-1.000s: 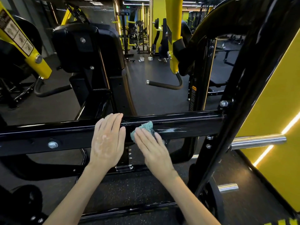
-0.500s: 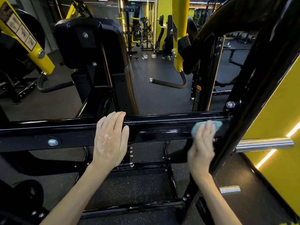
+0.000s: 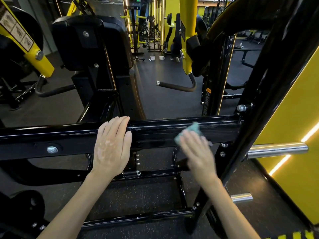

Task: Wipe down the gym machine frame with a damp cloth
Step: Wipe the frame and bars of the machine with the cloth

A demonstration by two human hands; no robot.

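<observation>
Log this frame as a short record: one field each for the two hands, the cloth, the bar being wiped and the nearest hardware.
crossbar: black, glossy, horizontal, meets the post at its right end
left hand: flat, fingers straight, resting on the crossbar
right hand: motion-blurred, fingers straight, pressing the cloth to the crossbar's front face
cloth: teal, small, partly under the right hand, apart from the left hand
hardware: bolt in the crossbar, left of the left hand; chrome peg right of the post
</observation>
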